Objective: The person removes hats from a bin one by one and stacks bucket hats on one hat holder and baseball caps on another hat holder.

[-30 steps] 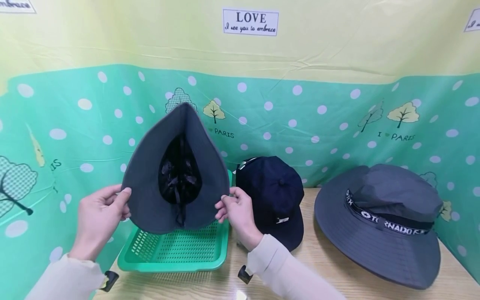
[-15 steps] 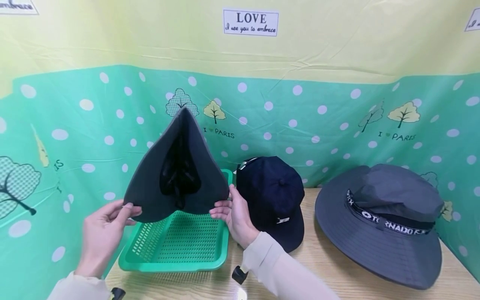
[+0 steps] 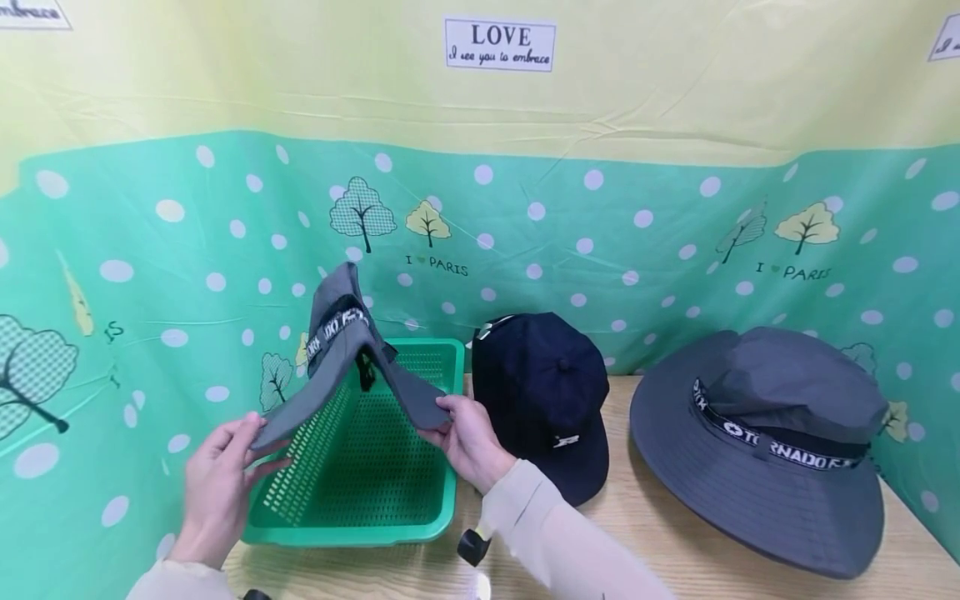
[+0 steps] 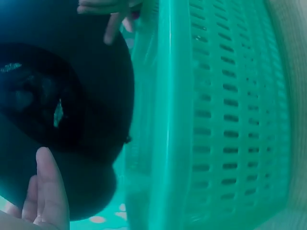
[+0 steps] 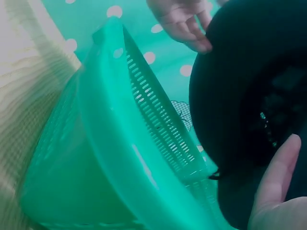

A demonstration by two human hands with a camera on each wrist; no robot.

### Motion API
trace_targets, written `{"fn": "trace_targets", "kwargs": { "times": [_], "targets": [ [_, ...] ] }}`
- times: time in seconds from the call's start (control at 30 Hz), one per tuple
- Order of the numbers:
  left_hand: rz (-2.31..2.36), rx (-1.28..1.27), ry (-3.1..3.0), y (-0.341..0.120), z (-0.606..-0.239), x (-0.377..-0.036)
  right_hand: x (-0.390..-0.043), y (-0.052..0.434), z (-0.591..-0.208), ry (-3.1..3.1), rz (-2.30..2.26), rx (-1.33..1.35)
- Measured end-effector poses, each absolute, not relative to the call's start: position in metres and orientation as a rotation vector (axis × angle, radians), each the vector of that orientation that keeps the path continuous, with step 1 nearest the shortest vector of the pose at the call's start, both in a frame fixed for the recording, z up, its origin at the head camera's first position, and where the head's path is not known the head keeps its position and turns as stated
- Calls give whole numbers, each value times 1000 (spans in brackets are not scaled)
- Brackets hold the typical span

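- Head view shows the left hand (image 3: 219,477) pinching the left edge of the brim of a gray sun hat (image 3: 347,360), thumb on top and fingers under
- The right hand (image 3: 467,439) pinches the right edge of the same brim, with its fingers curled around the cloth
- Both hands hold the hat up in the air over the green basket (image 3: 360,483), and the hat does not touch it
- The brim is bent down on both sides like a little tent, so the hat's long side runs from one hand to the other
- The round top of the hat points up and away, toward the wall cloth (image 3: 600,242) with dots
- A black band with white letters goes around the hat's top
- From the left wrist view, the dark inside of the hat (image 4: 57,120) faces the camera, and a thumb (image 4: 48,187) lies flat on the brim
- From the right wrist view, a thumb (image 5: 276,184) presses on the brim too, and the other hand's fingers (image 5: 184,21) hold the far edge
- The basket sits on a wooden table (image 3: 675,550), tight in the left corner
- A dark blue cap (image 3: 551,392) lies just beside the basket on the right
- A big gray hat (image 3: 757,450) with the same kind of band lies farther right, well apart from the hands
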State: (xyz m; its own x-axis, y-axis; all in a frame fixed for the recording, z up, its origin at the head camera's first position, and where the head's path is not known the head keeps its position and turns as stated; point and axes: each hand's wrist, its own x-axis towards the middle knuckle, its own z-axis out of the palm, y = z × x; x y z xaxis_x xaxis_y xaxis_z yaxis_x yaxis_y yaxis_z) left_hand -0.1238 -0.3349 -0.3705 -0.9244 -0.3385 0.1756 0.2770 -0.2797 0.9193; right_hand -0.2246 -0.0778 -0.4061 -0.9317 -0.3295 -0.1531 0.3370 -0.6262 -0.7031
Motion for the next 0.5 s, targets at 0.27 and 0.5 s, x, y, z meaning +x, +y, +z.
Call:
{"fn": "trace_targets", "kwargs": {
  "times": [0.27, 0.5],
  "targets": [
    [-2324, 475, -1771, -348, -383, -134, -229, -83, -414, 1190, -2520, 13],
    [-2567, 507, -1730, -353, -386, -139, -227, -86, -413, 1425, -2512, 43]
  ]
}}
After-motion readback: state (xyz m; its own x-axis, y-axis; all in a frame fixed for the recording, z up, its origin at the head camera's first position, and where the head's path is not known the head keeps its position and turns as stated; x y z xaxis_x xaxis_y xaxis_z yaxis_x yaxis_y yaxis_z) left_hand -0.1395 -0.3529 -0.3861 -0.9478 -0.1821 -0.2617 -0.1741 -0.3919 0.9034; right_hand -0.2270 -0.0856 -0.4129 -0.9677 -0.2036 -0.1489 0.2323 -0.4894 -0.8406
